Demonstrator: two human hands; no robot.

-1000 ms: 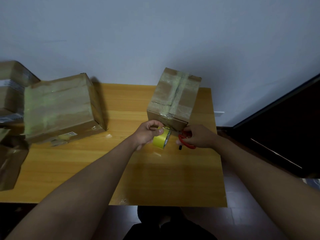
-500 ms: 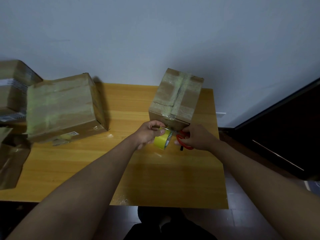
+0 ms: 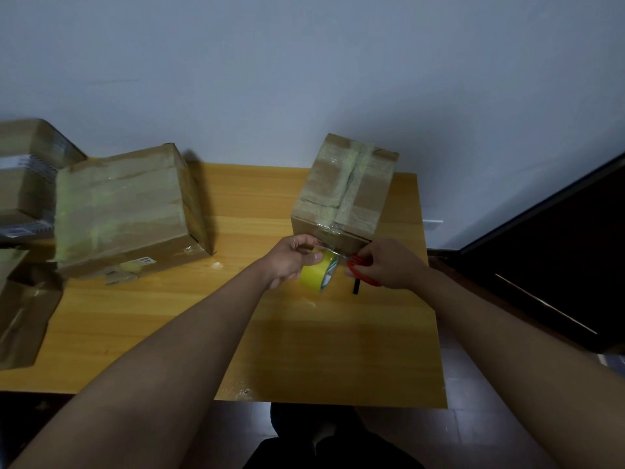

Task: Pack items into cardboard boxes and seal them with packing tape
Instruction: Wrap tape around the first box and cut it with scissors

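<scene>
At centre frame the left hand [image 3: 290,259] curled round the yellow roll of packing tape [image 3: 318,274], the right hand [image 3: 389,264] gripped red-handled scissors [image 3: 361,273], both just below the taped brown cardboard box [image 3: 345,191] on the wooden table [image 3: 257,204]

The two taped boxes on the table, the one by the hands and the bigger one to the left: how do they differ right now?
The box by the hands is smaller; the left box is clearly larger. A tape strip runs from the near box to the yellow tape roll held in the left hand, with the right hand holding red scissors at it; the left box sits untouched. Both are brown cardboard, closed and heavily taped.
</scene>
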